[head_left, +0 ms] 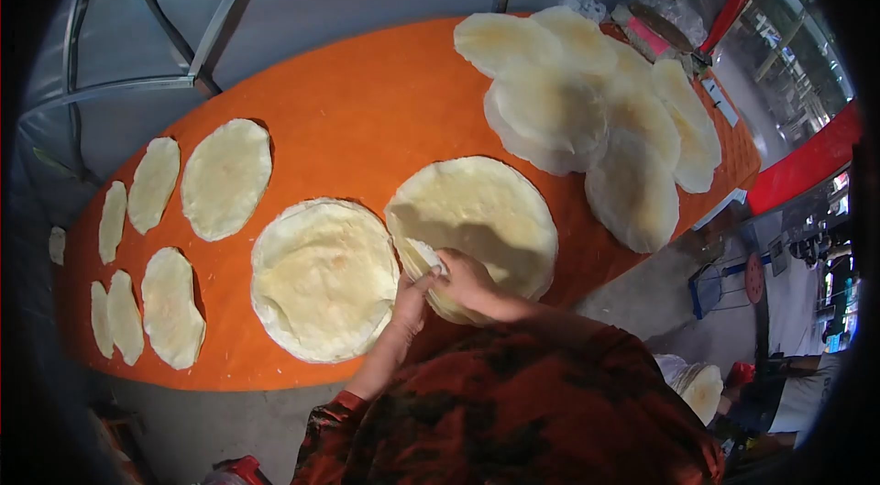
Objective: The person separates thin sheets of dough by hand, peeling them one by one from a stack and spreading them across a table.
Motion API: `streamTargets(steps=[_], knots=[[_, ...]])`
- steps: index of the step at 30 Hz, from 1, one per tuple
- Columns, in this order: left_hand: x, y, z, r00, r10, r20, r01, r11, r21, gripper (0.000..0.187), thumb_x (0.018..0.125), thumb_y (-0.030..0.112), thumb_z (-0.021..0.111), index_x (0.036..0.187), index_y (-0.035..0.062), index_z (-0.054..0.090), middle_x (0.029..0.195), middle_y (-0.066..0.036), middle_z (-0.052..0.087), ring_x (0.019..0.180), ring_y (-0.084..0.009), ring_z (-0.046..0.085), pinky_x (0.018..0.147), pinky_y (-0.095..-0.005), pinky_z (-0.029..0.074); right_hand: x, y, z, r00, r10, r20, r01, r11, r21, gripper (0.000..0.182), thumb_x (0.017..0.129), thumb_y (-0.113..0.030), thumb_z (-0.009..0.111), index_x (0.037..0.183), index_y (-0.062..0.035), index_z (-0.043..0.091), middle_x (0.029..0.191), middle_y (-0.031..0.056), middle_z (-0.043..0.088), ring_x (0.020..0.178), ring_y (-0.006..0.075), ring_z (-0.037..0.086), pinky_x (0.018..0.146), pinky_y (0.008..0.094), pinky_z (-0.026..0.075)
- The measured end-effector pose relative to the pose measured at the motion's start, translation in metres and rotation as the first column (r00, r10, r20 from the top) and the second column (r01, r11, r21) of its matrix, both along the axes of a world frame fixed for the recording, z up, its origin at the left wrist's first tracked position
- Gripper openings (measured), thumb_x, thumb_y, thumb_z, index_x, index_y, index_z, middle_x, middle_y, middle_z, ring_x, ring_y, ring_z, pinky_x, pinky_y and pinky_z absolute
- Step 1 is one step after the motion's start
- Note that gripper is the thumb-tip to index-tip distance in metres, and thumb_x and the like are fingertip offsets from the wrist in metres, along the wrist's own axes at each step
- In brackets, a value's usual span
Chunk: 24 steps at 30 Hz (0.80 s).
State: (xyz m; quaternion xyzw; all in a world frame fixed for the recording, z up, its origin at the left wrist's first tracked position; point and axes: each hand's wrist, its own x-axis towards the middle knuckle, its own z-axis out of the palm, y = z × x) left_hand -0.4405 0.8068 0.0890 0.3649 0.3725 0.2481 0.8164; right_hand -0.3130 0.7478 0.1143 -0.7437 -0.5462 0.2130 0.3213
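Note:
Both hands meet at the near left edge of a large round flatbread (486, 201) on the orange table. My right hand (463, 281) is closed on its lifted, folded edge, over the bread. My left hand (411, 302) pinches the same edge from the left, its fingertips close to the right hand's. A shadow falls across the bread's middle. Just left of my left hand lies a round stack of flatbread (321, 274) with a wrinkled top.
Thin round sheets (550, 109) overlap at the table's right end, with plastic bags (683, 17) behind. Several smaller flatbreads (226, 178) lie at the left on the orange table (330, 100). Beyond the right edge stand a blue-framed stool (706, 291) and a person (797, 402).

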Motion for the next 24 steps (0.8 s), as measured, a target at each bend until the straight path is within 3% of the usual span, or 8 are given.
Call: streamTargets(steps=[4,8,12,15,17,18,21,24], knots=[[-0.010,0.012,-0.024,0.986,0.124,0.114,-0.111,0.987,-0.116,0.024,0.093,0.004,0.054,0.116,0.0014,0.055,0.104,-0.007,0.064,0.089,-0.0170,0.062,0.078,-0.0294,0.050,-0.021,0.011,-0.001,0.984,0.014,0.180,-0.021,0.999,0.036,0.024,0.081,-0.015,0.062,0.100,-0.0006,0.060,0.101,0.0198,0.063,0.090,0.0396,0.061,0.077,0.0438,0.049],[-0.042,0.029,-0.021,0.988,0.147,0.047,-0.145,0.989,-0.044,0.017,0.093,0.005,0.054,0.108,0.0034,0.061,0.094,-0.004,0.066,0.083,-0.0127,0.060,0.073,-0.0275,0.049,-0.014,0.027,0.006,0.969,-0.148,-0.199,0.127,0.985,-0.116,0.018,0.086,-0.015,0.063,0.094,0.0010,0.063,0.075,0.0169,0.063,0.072,0.0267,0.062,0.069,0.0375,0.048],[-0.080,0.047,-0.018,0.988,0.147,-0.053,-0.150,0.987,-0.051,0.020,0.091,0.006,0.054,0.109,0.0053,0.061,0.095,-0.004,0.066,0.083,-0.0142,0.061,0.075,-0.0292,0.049,0.115,0.035,-0.002,0.980,-0.134,-0.148,0.117,0.986,-0.117,0.012,0.081,-0.012,0.061,0.078,-0.0011,0.065,0.066,0.0069,0.062,0.062,0.0167,0.058,0.059,0.0366,0.049],[-0.097,0.056,-0.057,0.981,0.171,-0.090,-0.180,0.978,-0.101,0.019,0.090,0.005,0.054,0.108,0.0055,0.061,0.095,-0.004,0.064,0.085,-0.0141,0.060,0.076,-0.0298,0.049,0.254,0.004,-0.015,0.705,-0.432,-0.562,0.490,0.870,-0.055,0.010,0.078,-0.010,0.061,0.085,-0.0029,0.063,0.069,0.0094,0.063,0.064,0.0214,0.063,0.057,0.0359,0.053],[-0.099,0.053,-0.055,0.986,0.165,-0.039,-0.169,0.978,-0.120,0.019,0.091,0.006,0.054,0.109,0.0054,0.060,0.097,-0.004,0.064,0.087,-0.0150,0.060,0.078,-0.0301,0.049,0.343,-0.014,0.022,0.850,-0.502,-0.161,0.480,0.863,-0.158,0.011,0.076,-0.015,0.066,0.080,-0.0043,0.064,0.074,0.0109,0.064,0.069,0.0252,0.064,0.060,0.0404,0.052],[-0.099,0.053,-0.053,0.986,0.163,-0.015,-0.164,0.978,-0.129,0.019,0.091,0.007,0.055,0.109,0.0054,0.060,0.098,-0.004,0.064,0.088,-0.0155,0.060,0.079,-0.0303,0.050,0.440,-0.031,-0.008,0.753,-0.169,0.636,0.302,0.947,-0.106,0.013,0.080,-0.016,0.065,0.081,-0.0037,0.064,0.074,0.0094,0.064,0.068,0.0238,0.064,0.061,0.0375,0.051],[-0.100,0.055,-0.041,0.993,0.119,-0.018,-0.121,0.975,-0.189,0.020,0.093,0.011,0.054,0.112,0.0050,0.059,0.102,-0.006,0.065,0.094,-0.0182,0.062,0.083,-0.0326,0.051,0.299,-0.002,0.177,0.851,-0.524,0.047,0.514,0.847,0.137,0.014,0.087,-0.016,0.059,0.080,-0.0041,0.061,0.069,-0.0003,0.057,0.063,0.0133,0.056,0.057,0.0304,0.046],[-0.107,0.061,-0.020,0.988,0.080,0.135,-0.024,0.927,-0.375,0.024,0.095,0.015,0.053,0.115,0.0040,0.057,0.107,-0.009,0.065,0.100,-0.0215,0.063,0.088,-0.0359,0.052,0.236,0.024,0.223,0.944,-0.295,0.150,0.274,0.950,0.150,0.013,0.088,-0.015,0.058,0.080,-0.0045,0.058,0.073,-0.0028,0.055,0.061,0.0109,0.049,0.055,0.0307,0.043]])
